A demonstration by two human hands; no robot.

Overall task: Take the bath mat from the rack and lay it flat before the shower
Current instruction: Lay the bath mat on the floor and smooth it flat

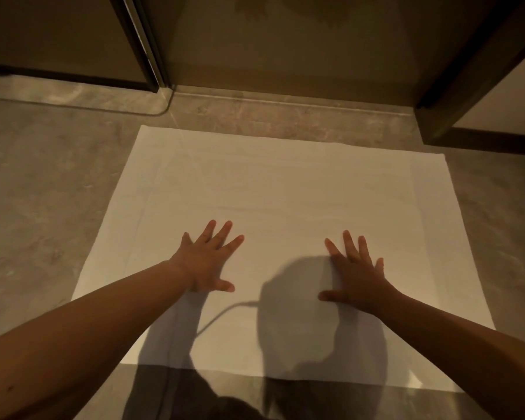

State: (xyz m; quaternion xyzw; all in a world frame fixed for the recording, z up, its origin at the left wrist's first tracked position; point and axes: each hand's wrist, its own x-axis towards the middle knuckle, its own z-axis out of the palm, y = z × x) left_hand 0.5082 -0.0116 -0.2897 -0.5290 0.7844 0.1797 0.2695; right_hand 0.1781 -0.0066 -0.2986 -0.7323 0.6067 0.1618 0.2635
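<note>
A white bath mat [273, 183] lies spread flat on the grey stone floor, its far edge close to the shower threshold [285, 100]. My left hand [206, 259] rests palm down on the mat's near left part, fingers spread. My right hand [355, 274] presses palm down on the near right part, fingers also apart. Neither hand grips anything. My head's shadow falls across the mat's near middle.
A glass shower door [143, 40] with a dark frame stands open at the upper left. A dark door frame [455, 95] rises at the upper right. Grey floor [43, 192] flanks the mat on both sides.
</note>
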